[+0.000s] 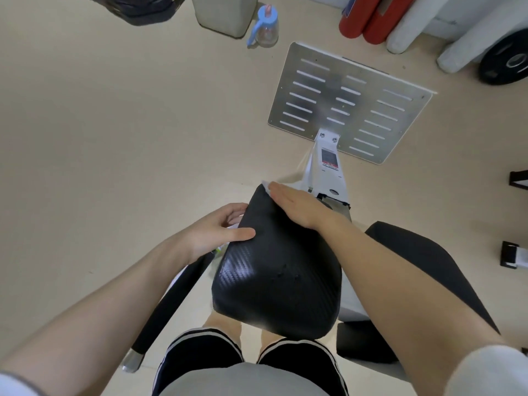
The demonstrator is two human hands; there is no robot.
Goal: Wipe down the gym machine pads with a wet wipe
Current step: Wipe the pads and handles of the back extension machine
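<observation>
The black pad, a textured vinyl cushion on the white machine frame, sits directly under both hands, above the person's knees. A sliver of white wet wipe peeks out at the pad's far top edge, just beyond the fingertips of the right hand. That hand's grip is flat and spread, palm down, fingers together, pressing the wipe against the upper right face of the pad; most of the wipe is hidden beneath it. The left hand holds the pad's left edge, thumb laid on the top surface and fingers curled round the side, pinching the pad to steady it.

This looks like the wiping step itself, with the top of this pad under way. The lower, nearer face shows a sheen, though whether that is wetness or light I cannot tell. The next move likely calls for drawing the flat right hand back toward the body across the pad, keeping even pressure so the wipe does not bunch or slip out.

To the right of the right forearm lies another dark pad, probably due a wipe too. Far beyond the grip, a slotted metal foot plate rests on the beige floor.
</observation>
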